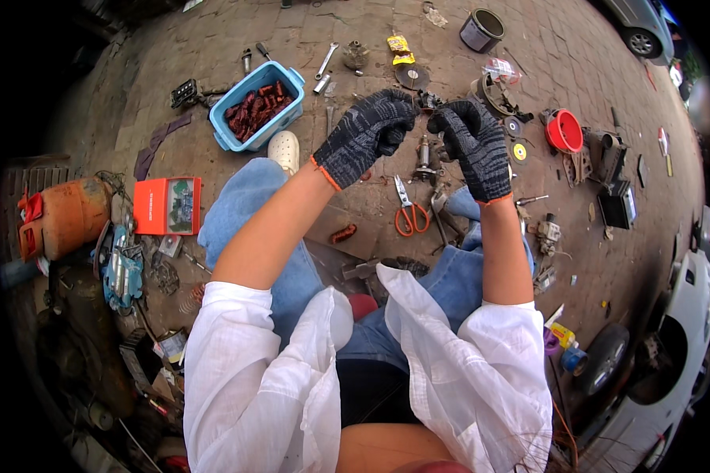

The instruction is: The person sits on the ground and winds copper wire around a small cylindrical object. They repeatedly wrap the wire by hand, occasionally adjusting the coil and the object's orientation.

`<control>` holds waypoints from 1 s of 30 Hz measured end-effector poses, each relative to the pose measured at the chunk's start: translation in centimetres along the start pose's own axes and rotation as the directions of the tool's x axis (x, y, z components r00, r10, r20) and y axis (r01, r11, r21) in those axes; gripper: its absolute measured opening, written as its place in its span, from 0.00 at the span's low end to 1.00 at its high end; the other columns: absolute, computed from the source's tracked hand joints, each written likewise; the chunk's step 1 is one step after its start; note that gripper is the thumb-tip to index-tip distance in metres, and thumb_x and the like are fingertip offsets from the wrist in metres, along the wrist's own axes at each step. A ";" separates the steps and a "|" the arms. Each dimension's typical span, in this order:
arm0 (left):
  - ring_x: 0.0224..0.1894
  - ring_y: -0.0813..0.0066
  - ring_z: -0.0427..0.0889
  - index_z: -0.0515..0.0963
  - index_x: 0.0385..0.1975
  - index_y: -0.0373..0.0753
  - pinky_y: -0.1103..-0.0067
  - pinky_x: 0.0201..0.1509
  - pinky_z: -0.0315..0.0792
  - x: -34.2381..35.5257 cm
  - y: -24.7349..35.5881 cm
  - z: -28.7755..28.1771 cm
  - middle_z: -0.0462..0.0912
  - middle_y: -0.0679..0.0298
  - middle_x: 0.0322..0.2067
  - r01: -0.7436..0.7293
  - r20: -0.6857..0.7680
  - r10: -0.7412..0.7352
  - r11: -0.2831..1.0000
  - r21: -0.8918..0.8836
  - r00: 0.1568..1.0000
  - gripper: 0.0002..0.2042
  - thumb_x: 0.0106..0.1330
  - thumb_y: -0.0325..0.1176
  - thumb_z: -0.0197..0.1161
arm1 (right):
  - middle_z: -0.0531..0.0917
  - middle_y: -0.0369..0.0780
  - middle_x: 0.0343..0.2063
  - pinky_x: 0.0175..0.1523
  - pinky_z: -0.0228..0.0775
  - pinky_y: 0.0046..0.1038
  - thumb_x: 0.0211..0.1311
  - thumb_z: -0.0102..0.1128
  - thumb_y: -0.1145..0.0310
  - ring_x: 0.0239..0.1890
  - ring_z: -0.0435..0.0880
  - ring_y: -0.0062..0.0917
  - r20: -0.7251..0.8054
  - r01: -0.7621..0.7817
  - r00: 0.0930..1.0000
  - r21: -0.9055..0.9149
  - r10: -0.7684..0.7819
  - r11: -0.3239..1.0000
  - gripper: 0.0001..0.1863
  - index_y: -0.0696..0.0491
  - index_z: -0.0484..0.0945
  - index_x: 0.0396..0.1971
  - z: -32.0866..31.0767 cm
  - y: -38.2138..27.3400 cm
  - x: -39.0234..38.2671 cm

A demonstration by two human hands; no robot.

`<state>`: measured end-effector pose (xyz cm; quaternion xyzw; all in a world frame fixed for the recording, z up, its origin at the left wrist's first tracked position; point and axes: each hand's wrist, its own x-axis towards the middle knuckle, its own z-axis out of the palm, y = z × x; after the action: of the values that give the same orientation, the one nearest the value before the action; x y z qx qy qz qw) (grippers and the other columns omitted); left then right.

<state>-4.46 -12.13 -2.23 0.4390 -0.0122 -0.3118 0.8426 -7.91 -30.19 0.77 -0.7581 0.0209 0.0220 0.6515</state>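
Both my hands wear dark grey knit gloves with orange cuffs and are raised close together. My left hand (364, 138) is closed, thumb against curled fingers. Likewise closed in a pinch is my right hand (475, 148). What either one holds, if anything, is too small or hidden to name. A small dark metal part (429, 101) shows between the fingertips; I cannot tell whether it is touched or lies beyond. Below the hands, a motor armature (425, 158) stands on the ground. Nearer me lie orange-handled scissors (409, 206) and a reddish-brown wire coil (343, 233).
A blue tub (222, 135) of reddish-brown pieces sits left of my shoe (284, 151). An orange-red box (150, 206) and rusty gas cylinder (75, 217) are farther left. Right are a red bowl (564, 131), grinding discs (518, 151) and motor parts. A wrench (326, 61) lies ahead.
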 end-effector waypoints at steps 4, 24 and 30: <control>0.20 0.88 0.63 0.76 0.35 0.41 0.89 0.20 0.56 -0.4 0.2 0.3 0.72 0.73 0.22 -0.017 -0.042 0.024 0.985 0.169 0.999 0.08 0.59 0.36 0.60 | 0.79 0.35 0.25 0.29 0.64 0.17 0.61 0.53 0.67 0.24 0.70 0.13 -0.016 0.004 1.000 0.033 -0.004 0.999 0.08 0.58 0.75 0.32 0.0 -0.1 -0.1; 0.32 0.88 0.75 0.78 0.36 0.38 0.88 0.31 0.67 -2.0 0.6 1.3 0.80 0.70 0.31 -0.162 0.213 0.065 0.862 0.480 0.975 0.10 0.57 0.35 0.62 | 0.79 0.40 0.26 0.37 0.68 0.23 0.59 0.54 0.71 0.27 0.75 0.22 -0.382 0.251 0.819 -0.431 -0.427 0.867 0.06 0.59 0.74 0.31 -3.1 3.1 2.6; 0.34 0.87 0.76 0.78 0.37 0.37 0.87 0.32 0.67 -1.5 0.3 0.2 0.81 0.70 0.33 -0.259 0.241 0.164 0.855 0.449 0.957 0.10 0.59 0.34 0.61 | 0.78 0.39 0.25 0.39 0.67 0.23 0.59 0.53 0.72 0.28 0.74 0.20 -0.498 0.334 0.687 -0.431 -0.530 0.838 0.06 0.60 0.73 0.30 -4.8 0.9 2.4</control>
<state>-5.62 -11.32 -1.54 0.5957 -0.2187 -0.2454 0.7329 -5.52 -35.05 0.47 -0.7989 0.0403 -0.3717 0.4711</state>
